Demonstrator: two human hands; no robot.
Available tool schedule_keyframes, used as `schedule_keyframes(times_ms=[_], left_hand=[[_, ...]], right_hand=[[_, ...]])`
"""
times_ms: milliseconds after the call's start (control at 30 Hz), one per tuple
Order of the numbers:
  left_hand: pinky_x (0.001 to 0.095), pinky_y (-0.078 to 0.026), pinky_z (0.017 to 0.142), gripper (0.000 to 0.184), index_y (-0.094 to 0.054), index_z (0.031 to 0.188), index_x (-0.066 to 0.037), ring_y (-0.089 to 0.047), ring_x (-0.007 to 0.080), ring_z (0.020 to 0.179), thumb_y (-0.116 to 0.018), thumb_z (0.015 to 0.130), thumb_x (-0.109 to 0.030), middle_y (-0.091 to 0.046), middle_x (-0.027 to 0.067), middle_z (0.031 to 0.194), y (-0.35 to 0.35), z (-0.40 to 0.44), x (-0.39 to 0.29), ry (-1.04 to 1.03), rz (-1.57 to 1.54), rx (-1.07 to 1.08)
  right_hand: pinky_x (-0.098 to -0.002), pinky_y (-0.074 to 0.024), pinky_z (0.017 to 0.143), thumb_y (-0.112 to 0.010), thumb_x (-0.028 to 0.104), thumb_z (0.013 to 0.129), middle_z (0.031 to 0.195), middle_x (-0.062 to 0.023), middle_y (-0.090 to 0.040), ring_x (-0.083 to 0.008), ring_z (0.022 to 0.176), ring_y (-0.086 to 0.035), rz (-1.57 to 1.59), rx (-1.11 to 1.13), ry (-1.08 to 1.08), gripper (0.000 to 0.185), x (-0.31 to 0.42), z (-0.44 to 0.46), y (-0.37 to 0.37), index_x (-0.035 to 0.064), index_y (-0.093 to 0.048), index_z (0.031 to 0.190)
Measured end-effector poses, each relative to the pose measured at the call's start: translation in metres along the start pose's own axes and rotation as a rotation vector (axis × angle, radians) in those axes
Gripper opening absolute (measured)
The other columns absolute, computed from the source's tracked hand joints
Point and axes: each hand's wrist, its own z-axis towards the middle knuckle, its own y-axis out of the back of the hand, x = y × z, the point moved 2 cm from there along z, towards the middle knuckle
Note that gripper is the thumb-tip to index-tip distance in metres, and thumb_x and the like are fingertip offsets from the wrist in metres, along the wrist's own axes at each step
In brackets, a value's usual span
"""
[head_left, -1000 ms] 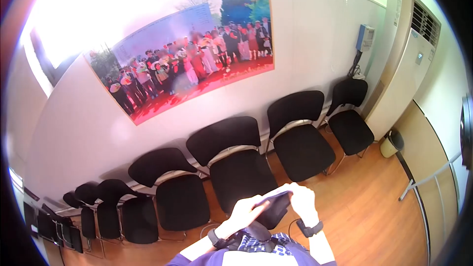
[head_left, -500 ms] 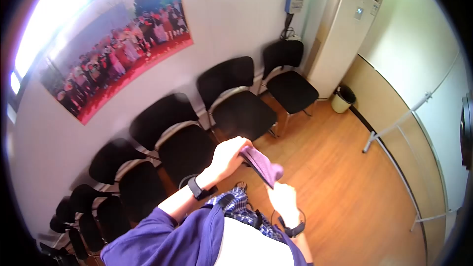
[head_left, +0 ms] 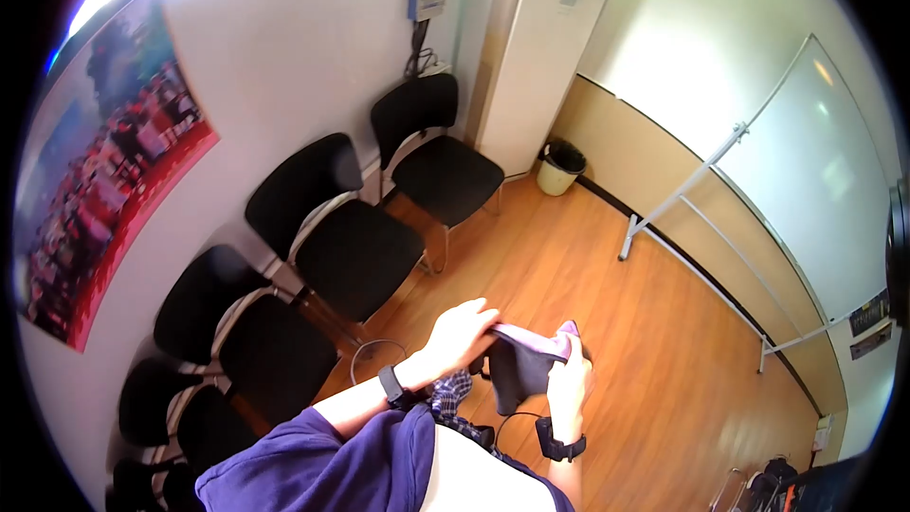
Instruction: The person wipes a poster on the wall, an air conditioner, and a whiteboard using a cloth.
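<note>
A soft purple-and-black cloth item [head_left: 526, 365] is stretched between my hands in front of my waist. Its purple part lies along the top, and a dark panel hangs below; I cannot make out exactly what it is. My left hand [head_left: 462, 334] grips its left end, with the fingers partly hidden from view. At the right end, my right hand [head_left: 569, 381] has its fingers closed on the edge, the thumb up against the purple part. Each wrist wears a black band, the left one [head_left: 394, 387] and the right one [head_left: 559, 443].
Black chairs [head_left: 360, 256] line the wall on the left. A tall white air conditioner [head_left: 545, 47] stands in the corner beside a waste bin [head_left: 561, 171]. To the right is a whiteboard [head_left: 796, 180] on a metal stand. The floor [head_left: 654, 370] is wood-toned.
My view has swung to the right, bringing more of the whiteboard in. The cloth item has turned so its dark panel now hangs open below the purple part. Both hands still hold it.
</note>
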Motion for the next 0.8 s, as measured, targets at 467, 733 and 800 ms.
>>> schedule_keyframes(times_ms=[467, 733, 800], left_hand=[[0.0366, -0.049, 0.082, 0.038, -0.056, 0.112, -0.002, -0.062, 0.0325, 0.09, -0.049, 0.074, -0.005, -0.062, 0.0168, 0.098, -0.045, 0.23, 0.058, -0.002, -0.389, -0.105], [0.0409, -0.05, 0.066, 0.038, -0.052, 0.119, -0.011, -0.064, 0.0359, 0.075, -0.06, 0.081, -0.01, -0.065, 0.0178, 0.084, -0.109, 0.321, 0.067, 0.052, -0.243, 0.298], [0.0424, -0.049, 0.064, 0.034, -0.051, 0.115, -0.01, -0.063, 0.0361, 0.075, -0.059, 0.082, -0.014, -0.063, 0.0187, 0.079, -0.12, 0.348, 0.075, 0.065, -0.168, 0.266]], right_hand=[[-0.0447, -0.0485, 0.055, -0.059, 0.024, 0.085, 0.063, -0.0205, -0.06, -0.0369, 0.061, -0.063, -0.034, 0.38, 0.373, 0.026, -0.006, 0.211, -0.062, 0.001, -0.064, 0.072], [-0.0452, -0.0505, 0.061, -0.064, 0.017, 0.079, 0.072, -0.0206, -0.065, -0.0373, 0.071, -0.065, -0.14, 0.401, 0.306, 0.024, -0.106, 0.338, -0.05, 0.0053, -0.064, 0.099], [-0.0453, -0.0507, 0.062, -0.063, 0.017, 0.079, 0.073, -0.0209, -0.065, -0.0374, 0.072, -0.065, -0.119, 0.426, 0.327, 0.023, -0.128, 0.373, -0.05, 0.0047, -0.065, 0.099]])
